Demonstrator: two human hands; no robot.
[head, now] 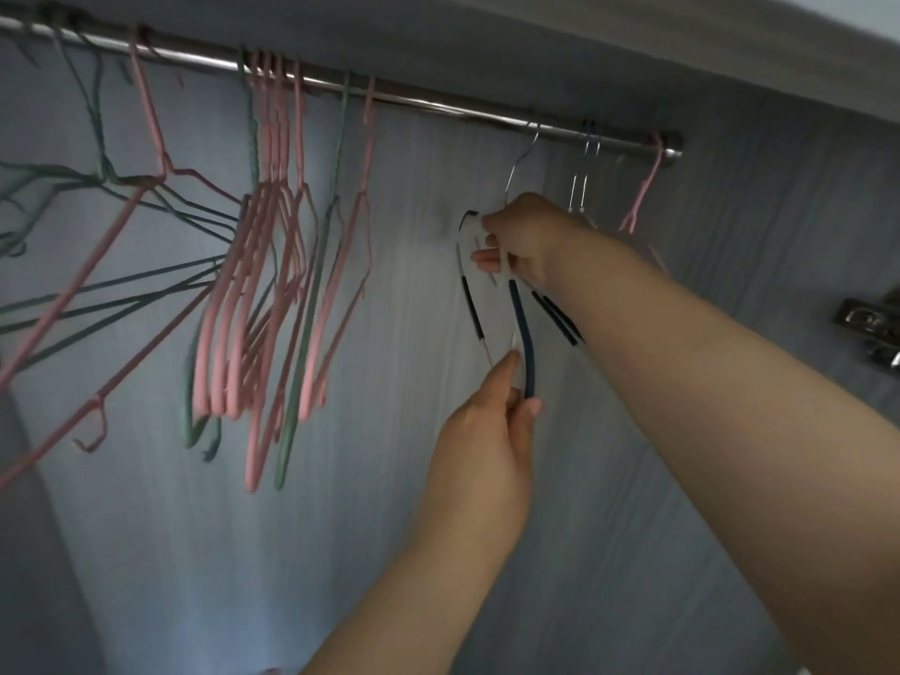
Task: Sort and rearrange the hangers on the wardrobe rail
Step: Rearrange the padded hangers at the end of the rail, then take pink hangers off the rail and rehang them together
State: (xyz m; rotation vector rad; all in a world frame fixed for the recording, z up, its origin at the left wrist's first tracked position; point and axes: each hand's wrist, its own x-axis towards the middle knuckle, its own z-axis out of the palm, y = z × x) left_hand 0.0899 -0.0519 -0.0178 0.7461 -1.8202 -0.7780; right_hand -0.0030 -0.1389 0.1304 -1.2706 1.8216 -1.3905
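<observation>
A steel rail (438, 102) slopes across the top of the wardrobe. A metal hanger with dark blue sleeves (523, 328) hangs from it by a silver hook. My right hand (523, 236) grips the upper part of this hanger, fingers curled round its wire. My left hand (496, 411) pinches its lower blue end. A bunch of pink hangers (272, 285) with some green ones (311, 304) hangs at the middle left. More metal hangers (582, 182) and one pink hanger (643, 197) hang at the rail's right end.
Tangled green and pink hangers (97, 236) spread out at the far left. The grey back wall (399, 285) is behind everything. A metal hinge (871, 328) is fixed on the right side panel. The wardrobe's top board (584, 41) runs above the rail.
</observation>
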